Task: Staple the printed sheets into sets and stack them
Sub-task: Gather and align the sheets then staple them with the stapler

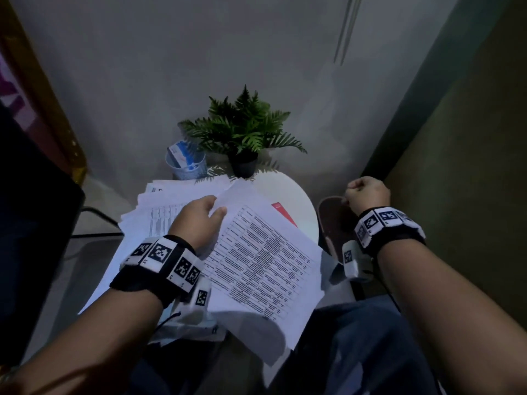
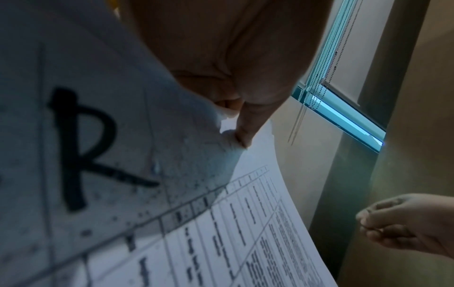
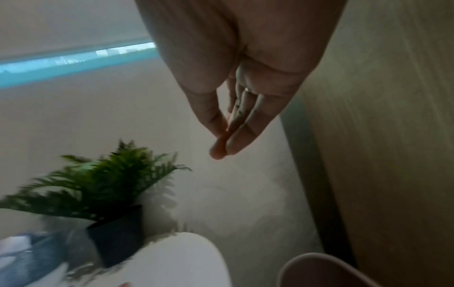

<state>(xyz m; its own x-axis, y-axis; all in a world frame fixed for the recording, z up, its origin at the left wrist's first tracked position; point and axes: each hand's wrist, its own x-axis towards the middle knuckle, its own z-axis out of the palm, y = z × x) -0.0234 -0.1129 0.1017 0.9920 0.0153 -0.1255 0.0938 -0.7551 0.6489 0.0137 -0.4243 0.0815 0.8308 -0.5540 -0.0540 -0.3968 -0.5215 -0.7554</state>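
Observation:
My left hand (image 1: 218, 208) pinches the top corner of a set of printed sheets (image 1: 262, 260) covered in table text and lifts it over a loose pile of printed papers (image 1: 154, 212) on the table. In the left wrist view the thumb (image 2: 242, 136) presses on the crumpled corner of those sheets (image 2: 258, 223). My right hand (image 1: 368, 193) is off to the right, over a dark round container (image 1: 328, 215), with its fingers drawn in. In the right wrist view its fingertips (image 3: 233, 145) meet the thumb, and I see nothing between them.
A small white round table (image 1: 291, 192) carries a fern in a black pot (image 1: 243, 163), a metal cup with cards (image 1: 186, 165) and a red item (image 1: 282, 213). A dark screen (image 1: 34, 223) stands at the left. A wall panel (image 1: 456, 138) lies close on the right.

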